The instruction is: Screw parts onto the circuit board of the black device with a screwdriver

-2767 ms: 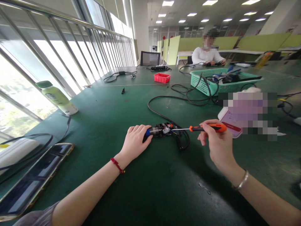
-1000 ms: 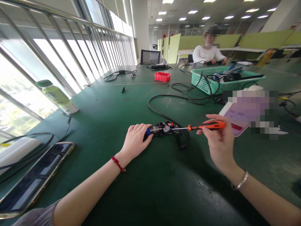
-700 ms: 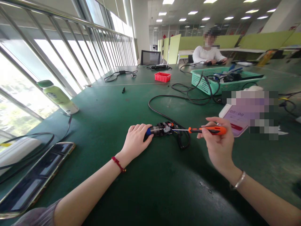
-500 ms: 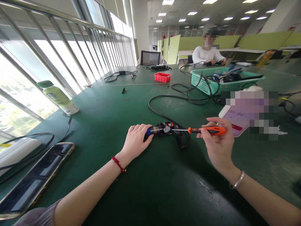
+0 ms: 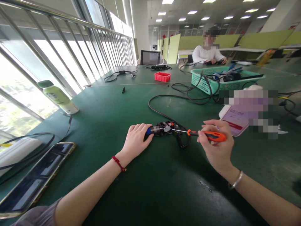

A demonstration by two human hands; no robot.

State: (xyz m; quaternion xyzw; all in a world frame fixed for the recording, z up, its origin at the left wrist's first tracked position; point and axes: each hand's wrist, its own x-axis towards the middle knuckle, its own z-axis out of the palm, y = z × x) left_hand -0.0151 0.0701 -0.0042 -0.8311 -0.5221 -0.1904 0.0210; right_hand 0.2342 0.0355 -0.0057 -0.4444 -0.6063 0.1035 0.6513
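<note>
My left hand [image 5: 137,139] is closed around the blue end of an opened corded electrical device [image 5: 160,129], pressing it to the green table. Dark inner parts, a small grey piece and thin wires show at the device's right end; its exact kind is unclear. Between the fingertips of my right hand [image 5: 217,146] is a screwdriver [image 5: 215,136] with an orange and black handle. Its thin shaft points left, and the tip reaches the exposed parts. Whether it sits in a screw is too small to tell. A black cord [image 5: 162,110] runs away behind the device.
A green basket [image 5: 204,82] of cables and tools stands back right, near a lit phone [image 5: 235,121]. Beyond is a red tray [image 5: 162,77]. Left are a bottle [image 5: 57,98] and a dark phone [image 5: 37,179]. Another person [image 5: 207,55] sits at the far end.
The screwdriver's handle has dropped slightly, so the shaft slants down more to the right. My right fingers have shifted on the handle. My left hand and the device stay put.
</note>
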